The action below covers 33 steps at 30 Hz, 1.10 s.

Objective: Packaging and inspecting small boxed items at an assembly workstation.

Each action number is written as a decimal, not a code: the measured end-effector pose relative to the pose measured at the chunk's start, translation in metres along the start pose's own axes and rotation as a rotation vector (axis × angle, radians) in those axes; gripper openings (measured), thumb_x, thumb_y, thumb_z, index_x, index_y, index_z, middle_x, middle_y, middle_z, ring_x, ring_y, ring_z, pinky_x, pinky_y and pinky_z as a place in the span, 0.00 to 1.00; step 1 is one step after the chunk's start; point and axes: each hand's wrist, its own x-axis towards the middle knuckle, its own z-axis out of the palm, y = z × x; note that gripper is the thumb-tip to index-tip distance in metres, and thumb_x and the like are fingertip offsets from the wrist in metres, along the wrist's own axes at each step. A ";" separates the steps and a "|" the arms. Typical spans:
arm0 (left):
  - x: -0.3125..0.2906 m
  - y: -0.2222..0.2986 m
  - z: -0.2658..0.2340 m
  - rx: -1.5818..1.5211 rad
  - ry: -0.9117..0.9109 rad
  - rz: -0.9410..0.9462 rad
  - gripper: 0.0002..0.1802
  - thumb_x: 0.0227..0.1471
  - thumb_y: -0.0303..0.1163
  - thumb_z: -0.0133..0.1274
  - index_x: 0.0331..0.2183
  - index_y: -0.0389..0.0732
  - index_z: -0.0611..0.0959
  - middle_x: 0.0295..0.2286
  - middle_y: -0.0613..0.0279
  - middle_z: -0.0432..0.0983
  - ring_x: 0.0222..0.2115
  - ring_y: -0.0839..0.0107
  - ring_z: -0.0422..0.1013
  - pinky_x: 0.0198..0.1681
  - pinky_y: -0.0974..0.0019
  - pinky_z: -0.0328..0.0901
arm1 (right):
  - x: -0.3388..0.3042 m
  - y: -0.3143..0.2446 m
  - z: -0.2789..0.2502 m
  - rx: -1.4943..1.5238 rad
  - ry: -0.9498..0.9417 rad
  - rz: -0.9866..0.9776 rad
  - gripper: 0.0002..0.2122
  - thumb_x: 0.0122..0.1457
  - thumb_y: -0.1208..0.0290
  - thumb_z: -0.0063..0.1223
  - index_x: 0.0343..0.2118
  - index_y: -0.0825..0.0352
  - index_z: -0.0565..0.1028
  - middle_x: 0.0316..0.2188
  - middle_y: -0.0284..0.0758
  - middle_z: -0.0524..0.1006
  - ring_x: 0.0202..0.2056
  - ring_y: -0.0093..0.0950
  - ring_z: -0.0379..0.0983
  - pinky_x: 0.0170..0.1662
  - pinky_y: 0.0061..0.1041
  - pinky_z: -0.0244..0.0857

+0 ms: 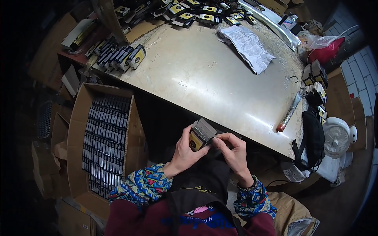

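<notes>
A small black and yellow cardboard box is held over my lap, just off the table's near edge. My left hand wraps round its left side and bottom. At the box's upper end a grey flap stands up, and something clear and shiny shows in the opening. My right hand pinches the box's right edge near the opening, thumb against forefinger. Exactly which part those fingertips grip is partly hidden.
A large carton packed with rows of small black boxes stands at left. On the table are a row of boxes, a heap of boxes, crumpled paper and a wrapped stick-like tool. A white fan stands at right.
</notes>
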 end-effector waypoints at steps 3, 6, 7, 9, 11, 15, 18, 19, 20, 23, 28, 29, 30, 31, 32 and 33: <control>-0.001 -0.001 -0.001 -0.043 0.025 -0.018 0.39 0.40 0.29 0.66 0.52 0.34 0.64 0.42 0.44 0.71 0.43 0.53 0.72 0.45 0.59 0.68 | 0.000 -0.008 0.001 -0.077 0.071 -0.062 0.06 0.57 0.77 0.59 0.33 0.74 0.78 0.28 0.32 0.77 0.29 0.16 0.71 0.34 0.15 0.66; 0.001 -0.001 -0.002 0.097 0.042 0.056 0.38 0.40 0.28 0.66 0.51 0.34 0.65 0.42 0.45 0.71 0.42 0.51 0.72 0.45 0.59 0.68 | 0.007 -0.014 0.003 -0.223 0.170 -0.261 0.04 0.55 0.78 0.60 0.31 0.73 0.78 0.29 0.33 0.75 0.31 0.19 0.72 0.34 0.17 0.66; 0.002 0.001 -0.003 0.188 0.031 0.124 0.38 0.39 0.27 0.65 0.51 0.34 0.66 0.41 0.45 0.71 0.41 0.50 0.72 0.44 0.58 0.68 | 0.009 -0.015 0.008 -0.215 0.177 -0.255 0.04 0.54 0.78 0.60 0.31 0.72 0.79 0.31 0.34 0.74 0.33 0.22 0.72 0.35 0.19 0.67; 0.004 0.003 -0.004 0.280 0.022 0.195 0.37 0.39 0.27 0.65 0.51 0.34 0.66 0.41 0.45 0.71 0.40 0.49 0.72 0.44 0.57 0.68 | 0.014 -0.013 0.007 -0.435 0.115 -0.353 0.05 0.51 0.78 0.61 0.32 0.71 0.79 0.39 0.38 0.74 0.36 0.28 0.74 0.39 0.25 0.68; 0.004 0.003 -0.004 0.321 0.074 0.264 0.38 0.39 0.27 0.65 0.52 0.35 0.66 0.40 0.46 0.71 0.40 0.48 0.72 0.43 0.56 0.68 | 0.013 -0.014 0.008 -0.421 0.100 -0.366 0.06 0.51 0.78 0.61 0.33 0.70 0.79 0.39 0.39 0.74 0.38 0.30 0.74 0.40 0.25 0.68; 0.006 0.003 -0.007 0.200 0.099 0.100 0.41 0.39 0.29 0.67 0.54 0.34 0.64 0.43 0.45 0.71 0.45 0.56 0.72 0.46 0.62 0.67 | 0.009 -0.011 -0.003 -0.253 0.084 -0.315 0.13 0.52 0.78 0.60 0.42 0.69 0.77 0.42 0.37 0.74 0.42 0.29 0.74 0.44 0.24 0.68; 0.011 0.008 -0.013 -0.038 -0.014 -0.003 0.43 0.38 0.30 0.67 0.54 0.35 0.64 0.43 0.46 0.72 0.45 0.57 0.72 0.47 0.63 0.67 | 0.007 -0.006 -0.004 -0.121 0.010 -0.225 0.16 0.54 0.77 0.59 0.48 0.68 0.74 0.43 0.36 0.74 0.43 0.27 0.73 0.46 0.22 0.67; 0.012 0.009 -0.014 -0.068 -0.086 -0.022 0.44 0.38 0.30 0.67 0.55 0.35 0.63 0.43 0.47 0.72 0.45 0.58 0.72 0.48 0.63 0.67 | 0.006 -0.004 -0.002 -0.021 -0.026 -0.150 0.18 0.56 0.76 0.58 0.50 0.68 0.73 0.44 0.36 0.74 0.44 0.25 0.72 0.46 0.22 0.66; 0.012 0.010 -0.014 -0.097 -0.157 -0.041 0.44 0.38 0.30 0.67 0.55 0.35 0.63 0.43 0.48 0.72 0.45 0.60 0.72 0.48 0.63 0.67 | 0.005 -0.003 0.002 -0.023 -0.023 -0.148 0.18 0.56 0.76 0.58 0.50 0.68 0.73 0.44 0.36 0.74 0.44 0.25 0.72 0.46 0.22 0.66; 0.009 0.009 -0.009 0.039 -0.207 0.034 0.45 0.38 0.31 0.67 0.56 0.35 0.63 0.44 0.50 0.72 0.46 0.62 0.71 0.49 0.63 0.66 | 0.003 -0.003 0.018 0.218 0.049 0.062 0.17 0.61 0.73 0.54 0.52 0.73 0.71 0.47 0.35 0.74 0.47 0.21 0.70 0.50 0.21 0.64; 0.006 0.006 -0.009 0.020 -0.185 0.023 0.45 0.40 0.32 0.67 0.57 0.37 0.61 0.47 0.48 0.70 0.48 0.61 0.71 0.51 0.62 0.65 | 0.004 0.009 0.025 0.172 0.279 -0.123 0.17 0.64 0.74 0.48 0.55 0.73 0.68 0.45 0.37 0.74 0.46 0.23 0.71 0.48 0.21 0.66; 0.006 0.006 -0.010 -0.062 -0.178 -0.052 0.46 0.42 0.33 0.66 0.58 0.38 0.60 0.48 0.46 0.70 0.49 0.58 0.70 0.52 0.61 0.65 | 0.002 0.010 0.021 0.264 0.273 -0.131 0.21 0.61 0.78 0.51 0.57 0.71 0.65 0.46 0.37 0.72 0.46 0.25 0.70 0.48 0.22 0.67; 0.007 0.003 -0.010 -0.063 -0.177 -0.052 0.46 0.42 0.33 0.66 0.58 0.38 0.60 0.48 0.46 0.70 0.49 0.58 0.70 0.52 0.61 0.65 | -0.001 0.011 0.017 0.264 0.272 -0.131 0.21 0.61 0.78 0.51 0.57 0.71 0.65 0.46 0.37 0.72 0.46 0.25 0.70 0.48 0.22 0.67; 0.007 -0.003 -0.010 -0.204 -0.211 -0.073 0.46 0.42 0.32 0.66 0.59 0.39 0.59 0.49 0.47 0.69 0.50 0.60 0.69 0.53 0.62 0.63 | -0.003 0.013 0.013 0.187 0.194 -0.191 0.23 0.59 0.79 0.53 0.58 0.71 0.64 0.47 0.37 0.71 0.47 0.25 0.70 0.48 0.23 0.66; 0.008 -0.005 -0.011 -0.345 -0.244 -0.094 0.47 0.42 0.32 0.66 0.60 0.40 0.58 0.50 0.49 0.68 0.51 0.61 0.68 0.54 0.62 0.62 | -0.004 0.015 0.011 0.110 0.115 -0.250 0.26 0.56 0.80 0.55 0.59 0.71 0.63 0.49 0.38 0.70 0.47 0.25 0.70 0.48 0.23 0.66; 0.010 0.006 -0.012 -0.425 -0.310 -0.177 0.48 0.42 0.32 0.66 0.60 0.41 0.57 0.52 0.51 0.66 0.52 0.63 0.66 0.56 0.63 0.61 | -0.004 0.016 0.009 0.003 0.070 -0.258 0.30 0.52 0.83 0.58 0.60 0.71 0.62 0.51 0.38 0.68 0.48 0.26 0.69 0.49 0.23 0.66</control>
